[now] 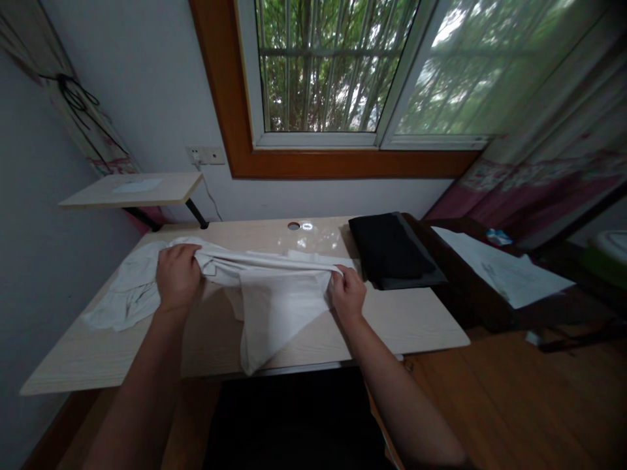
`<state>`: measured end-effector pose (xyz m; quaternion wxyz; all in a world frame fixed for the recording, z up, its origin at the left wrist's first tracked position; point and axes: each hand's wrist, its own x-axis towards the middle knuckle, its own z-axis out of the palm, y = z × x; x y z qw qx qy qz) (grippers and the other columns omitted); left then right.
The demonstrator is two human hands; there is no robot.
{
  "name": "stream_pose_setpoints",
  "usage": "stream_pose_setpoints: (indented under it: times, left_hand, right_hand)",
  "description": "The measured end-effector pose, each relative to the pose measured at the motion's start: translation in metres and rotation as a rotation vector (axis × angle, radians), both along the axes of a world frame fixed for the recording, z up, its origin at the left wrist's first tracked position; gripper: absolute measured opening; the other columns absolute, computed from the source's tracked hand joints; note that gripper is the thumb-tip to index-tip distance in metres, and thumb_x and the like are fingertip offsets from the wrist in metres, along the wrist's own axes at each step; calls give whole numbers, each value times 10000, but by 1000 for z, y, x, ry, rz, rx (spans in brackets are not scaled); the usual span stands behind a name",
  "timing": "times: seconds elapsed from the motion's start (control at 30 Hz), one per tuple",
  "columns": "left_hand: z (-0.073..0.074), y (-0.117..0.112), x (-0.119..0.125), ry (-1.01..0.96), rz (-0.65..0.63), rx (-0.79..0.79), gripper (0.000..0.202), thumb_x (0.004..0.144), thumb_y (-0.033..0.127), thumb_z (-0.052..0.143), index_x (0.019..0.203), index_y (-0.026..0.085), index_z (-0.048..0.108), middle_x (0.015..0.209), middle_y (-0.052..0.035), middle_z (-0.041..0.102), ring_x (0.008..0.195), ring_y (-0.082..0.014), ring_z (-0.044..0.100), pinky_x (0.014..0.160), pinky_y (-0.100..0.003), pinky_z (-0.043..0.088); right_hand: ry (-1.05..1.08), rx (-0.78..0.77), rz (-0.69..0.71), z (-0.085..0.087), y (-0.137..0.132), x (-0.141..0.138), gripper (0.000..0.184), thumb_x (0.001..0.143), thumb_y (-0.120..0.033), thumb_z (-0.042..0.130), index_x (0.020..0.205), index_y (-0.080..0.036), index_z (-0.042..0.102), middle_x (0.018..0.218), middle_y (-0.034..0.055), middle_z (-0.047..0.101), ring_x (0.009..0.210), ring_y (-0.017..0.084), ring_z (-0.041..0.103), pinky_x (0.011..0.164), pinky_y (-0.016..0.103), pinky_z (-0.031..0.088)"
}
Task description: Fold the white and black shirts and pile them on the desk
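A white cloth garment [287, 297] is stretched between my two hands above the light wooden desk. My left hand [179, 274] is closed round its bunched left part, and more of the fabric lies crumpled on the desk to the left of that hand. With the fingers of my right hand [349, 292] I pinch the upper right edge. Between the hands the top edge is drawn taut in folds, while a flap hangs down to the desk's front edge. Which kind of garment it is, I cannot tell.
Folded black cloth [389, 248] lies on the right of the desk [396, 320]. A small raised shelf [132, 190] stands at the back left. Beyond the desk's right end, a white sheet [499, 266] rests on a dark surface. A window [333, 72] is behind.
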<state>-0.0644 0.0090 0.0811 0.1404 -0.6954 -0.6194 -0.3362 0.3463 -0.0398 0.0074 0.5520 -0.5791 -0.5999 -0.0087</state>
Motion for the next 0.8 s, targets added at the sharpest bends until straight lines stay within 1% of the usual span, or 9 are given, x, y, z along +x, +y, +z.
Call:
stream_pose_setpoints:
  times: [0.1, 0.17, 0.27, 0.37, 0.47, 0.53, 0.63, 0.73, 0.8]
  left_hand:
    - [5, -2, -2, -23, 75, 64, 349, 877, 101, 492, 1167, 145, 682, 1160, -109, 623, 1168, -301, 498, 1084, -475, 371]
    - [3, -5, 3, 10, 31, 37, 332, 918, 142, 466, 1167, 171, 684, 1146, -119, 620, 1153, -293, 521, 1075, -461, 391]
    - [-9, -9, 24, 96, -244, -109, 285, 959, 208, 452, 1110, 187, 693, 1083, -105, 660, 1090, -264, 574, 1046, -430, 427]
    - [-28, -16, 58, 165, -537, -301, 324, 985, 323, 488, 1242, 210, 649, 1197, -90, 674, 1143, -253, 576, 1055, -428, 434]
    - [-46, -21, 90, 174, -603, -382, 439, 967, 391, 543, 1356, 193, 584, 1268, -114, 649, 1173, -278, 555, 1058, -456, 434]
    - [-51, -24, 102, 198, -605, -435, 395, 954, 344, 558, 1302, 169, 623, 1172, -123, 673, 1101, -285, 571, 1015, -462, 456]
    - [-43, -27, 104, 202, -664, -513, 248, 935, 244, 546, 1107, 172, 711, 1031, -105, 676, 1012, -263, 592, 945, -420, 478]
    - [-24, -35, 96, 110, -766, -591, 210, 926, 227, 540, 1012, 190, 728, 1007, -74, 661, 908, -200, 618, 839, -324, 486]
    - [-10, -41, 91, 39, -788, -639, 190, 912, 245, 553, 955, 193, 731, 959, -52, 660, 815, -163, 615, 758, -278, 467]
  right_hand:
    - [66, -85, -28, 0, 3, -1, 284, 980, -367, 501, 1050, -198, 717, 953, 67, 733, 854, 227, 655, 809, 337, 476]
    - [83, -154, -53, 0, 5, 0, 323, 986, -411, 492, 1047, -195, 723, 911, 54, 734, 783, 214, 647, 757, 319, 463]
    - [85, -230, -65, 0, 8, 1, 393, 996, -477, 468, 1032, -186, 728, 804, 42, 710, 701, 205, 618, 685, 300, 428]
    - [85, -263, -76, -1, 9, 2, 435, 992, -514, 456, 1021, -178, 730, 738, 36, 684, 662, 202, 599, 657, 293, 405]
    - [93, -269, -82, -1, 10, 2, 437, 987, -521, 458, 1013, -180, 730, 746, 35, 688, 660, 199, 600, 662, 292, 400]
    - [97, -272, -75, -1, 10, 2, 437, 989, -520, 453, 1010, -180, 727, 759, 39, 695, 669, 201, 607, 666, 293, 402]
    - [100, -283, -70, 0, 11, 2, 431, 986, -513, 455, 1003, -178, 725, 766, 45, 701, 680, 208, 616, 667, 296, 403]
    - [108, -279, -57, 0, 10, 2, 423, 988, -510, 457, 1005, -181, 722, 808, 53, 716, 722, 215, 634, 692, 300, 415]
    - [107, -272, -34, 0, 10, 1, 421, 994, -514, 455, 1005, -186, 719, 838, 56, 725, 750, 217, 641, 707, 300, 424]
